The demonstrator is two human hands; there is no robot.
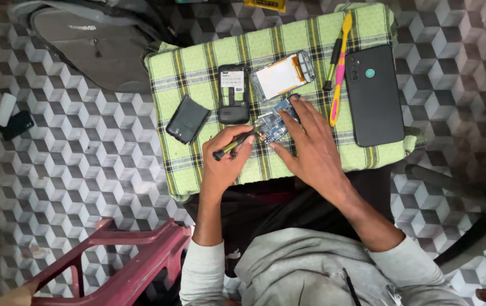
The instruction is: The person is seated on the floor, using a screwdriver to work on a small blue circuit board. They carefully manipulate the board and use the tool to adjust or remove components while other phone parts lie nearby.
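Note:
A blue circuit board lies on a green checked cloth. My right hand rests on the board with fingers spread, holding it down. My left hand is closed around a small black and green screwdriver, its tip touching the board's left edge. Just behind the board lie a black phone frame and a screen module with an orange-white face.
A black back cover lies left on the cloth. At right are a dark smartphone, a yellow-pink pry tool and a dark screwdriver. A grey bag lies far left, a maroon plastic stool near left.

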